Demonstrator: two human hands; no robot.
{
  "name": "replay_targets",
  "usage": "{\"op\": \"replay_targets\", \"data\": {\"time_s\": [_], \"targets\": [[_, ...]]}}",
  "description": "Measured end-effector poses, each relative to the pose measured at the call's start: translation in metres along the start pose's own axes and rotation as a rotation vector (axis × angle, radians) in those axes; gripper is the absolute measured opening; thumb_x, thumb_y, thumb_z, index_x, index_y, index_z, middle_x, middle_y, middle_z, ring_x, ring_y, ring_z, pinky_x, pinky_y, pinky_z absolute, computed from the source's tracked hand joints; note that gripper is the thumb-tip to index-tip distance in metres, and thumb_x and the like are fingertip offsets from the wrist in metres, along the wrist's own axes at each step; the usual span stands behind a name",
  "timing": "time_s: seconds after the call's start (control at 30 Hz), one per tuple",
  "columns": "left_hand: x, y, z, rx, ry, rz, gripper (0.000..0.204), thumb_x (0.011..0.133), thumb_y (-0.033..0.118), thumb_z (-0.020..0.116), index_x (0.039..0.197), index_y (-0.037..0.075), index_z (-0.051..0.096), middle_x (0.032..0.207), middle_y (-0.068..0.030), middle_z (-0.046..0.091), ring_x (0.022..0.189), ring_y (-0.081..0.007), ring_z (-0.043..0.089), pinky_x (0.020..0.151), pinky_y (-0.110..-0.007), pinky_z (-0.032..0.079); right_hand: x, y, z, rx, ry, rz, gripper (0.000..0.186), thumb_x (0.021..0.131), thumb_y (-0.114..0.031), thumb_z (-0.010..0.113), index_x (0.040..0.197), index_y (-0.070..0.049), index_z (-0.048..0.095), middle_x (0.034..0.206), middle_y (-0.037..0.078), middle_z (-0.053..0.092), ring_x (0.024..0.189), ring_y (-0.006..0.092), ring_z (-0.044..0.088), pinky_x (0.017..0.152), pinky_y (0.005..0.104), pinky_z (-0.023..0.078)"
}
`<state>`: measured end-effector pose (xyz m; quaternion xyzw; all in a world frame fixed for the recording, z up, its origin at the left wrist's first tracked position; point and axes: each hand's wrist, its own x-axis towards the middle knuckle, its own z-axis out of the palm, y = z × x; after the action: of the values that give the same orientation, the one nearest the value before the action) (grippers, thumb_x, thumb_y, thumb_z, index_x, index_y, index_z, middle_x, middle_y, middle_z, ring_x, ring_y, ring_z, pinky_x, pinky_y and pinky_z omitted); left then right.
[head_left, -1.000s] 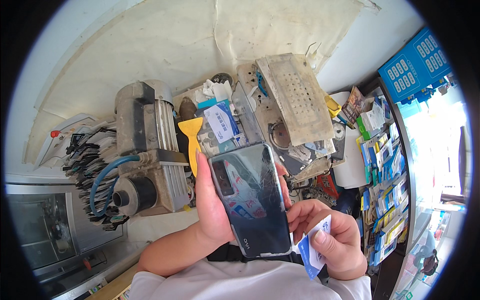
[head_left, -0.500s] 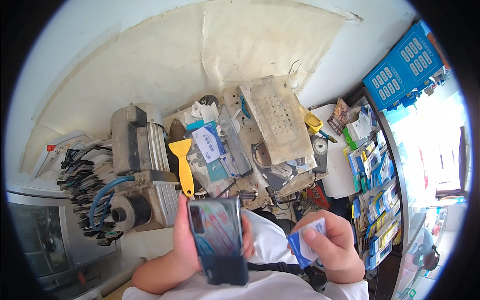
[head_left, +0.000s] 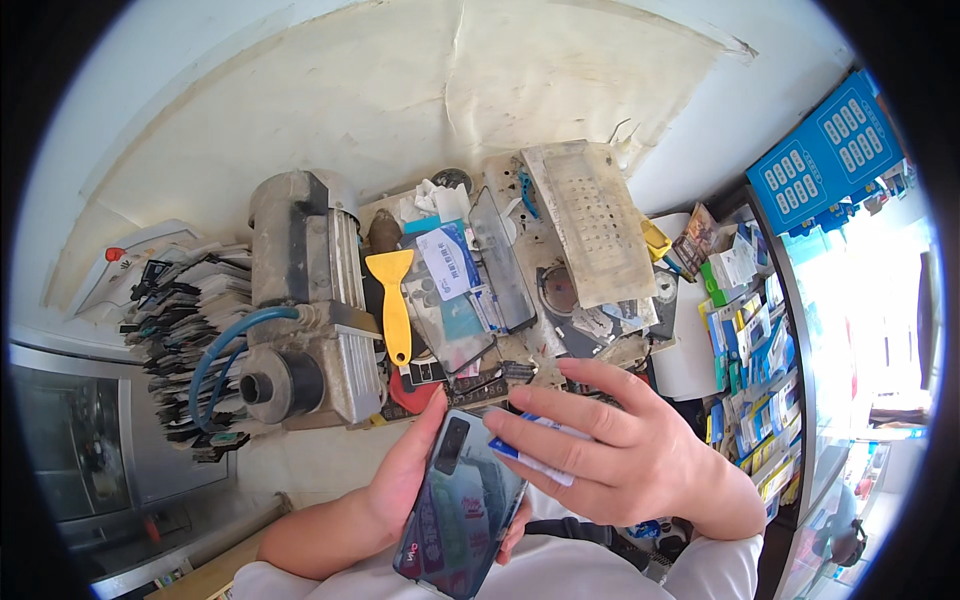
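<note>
Dark phone (head_left: pixel 456 522) slants lengthwise forward, slightly right, camera end (head_left: pixel 454 444) foremost; left hand (head_left: pixel 404 474) grips it

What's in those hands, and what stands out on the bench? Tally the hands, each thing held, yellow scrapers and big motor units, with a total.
Hands: 2, the left hand and the right hand
Held phone: 1
Held thin blue-and-white piece, partly hidden by fingers: 1
Yellow scraper: 1
Grimy motor unit: 1
Total: 6
</note>
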<state>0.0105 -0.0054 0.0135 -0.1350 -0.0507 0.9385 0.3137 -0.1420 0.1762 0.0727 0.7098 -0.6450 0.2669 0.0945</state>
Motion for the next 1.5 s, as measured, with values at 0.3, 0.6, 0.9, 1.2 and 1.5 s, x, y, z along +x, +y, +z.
{"op": "replay_targets", "data": {"time_s": [0.3, 0.6, 0.9, 1.2, 1.5], "targets": [[0.011, 0.005, 0.005, -0.116, 0.107, -0.097, 0.093, 0.091, 0.082, 0.032, 0.137, 0.003, 0.051, 0.105, -0.0311, 0.065, 0.091, -0.0485, 0.068, 0.077, -0.063, 0.057, -0.008, -0.004, -0.003, 0.014, 0.001, -0.123, 0.031, 0.062, -0.020, 0.063, 0.084, -0.001, 0.072, 0.116, 0.013, 0.068, 0.113, 0.0267, 0.061, 0.098, 0.0458, 0.054], [0.007, 0.013, 0.016, -0.349, -0.024, -0.027, 0.102, 0.086, 0.087, 0.035, 0.158, 0.014, 0.028, 0.156, -0.0189, 0.039, 0.138, -0.0475, 0.043, 0.099, -0.078, 0.038, -0.015, -0.004, -0.014, -0.047, 0.089, -0.001, 0.013, 0.079, -0.015, 0.072, 0.084, -0.003, 0.071, 0.103, 0.014, 0.072, 0.092, 0.0271, 0.071, 0.090, 0.0443, 0.058], [0.035, -0.009, 0.004, 0.617, -0.006, 0.728, 0.091, 0.087, 0.047, 0.072, 0.157, 0.010, 0.026, 0.160, -0.0189, 0.029, 0.150, -0.0384, 0.028, 0.119, -0.061, 0.026, -0.025, 0.012, -0.015, -0.097, 0.174, 0.168, 0.018, 0.065, -0.003, 0.076, 0.081, -0.001, 0.067, 0.088, 0.010, 0.068, 0.078, 0.0249, 0.069, 0.075, 0.0389, 0.061], [0.046, -0.012, 0.005, 0.576, 0.208, 0.798, 0.058, 0.087, -0.016, 0.054, 0.140, 0.007, 0.045, 0.141, -0.0148, 0.053, 0.140, -0.0349, 0.046, 0.118, -0.049, 0.034, -0.027, 0.009, -0.018, -0.032, 0.002, 0.243, 0.022, 0.065, -0.006, 0.079, 0.085, -0.003, 0.070, 0.091, 0.008, 0.069, 0.079, 0.0254, 0.069, 0.068, 0.0362, 0.059], [0.049, -0.011, 0.013, 0.478, 0.288, 0.822, 0.041, 0.093, -0.007, 0.053, 0.132, 0.006, 0.053, 0.133, -0.0158, 0.062, 0.134, -0.0334, 0.052, 0.117, -0.046, 0.035, -0.020, 0.013, -0.022, -0.054, 0.136, 0.299, 0.024, 0.066, -0.005, 0.077, 0.088, 0.000, 0.068, 0.090, 0.010, 0.065, 0.079, 0.0264, 0.067, 0.062, 0.0348, 0.055]]}}
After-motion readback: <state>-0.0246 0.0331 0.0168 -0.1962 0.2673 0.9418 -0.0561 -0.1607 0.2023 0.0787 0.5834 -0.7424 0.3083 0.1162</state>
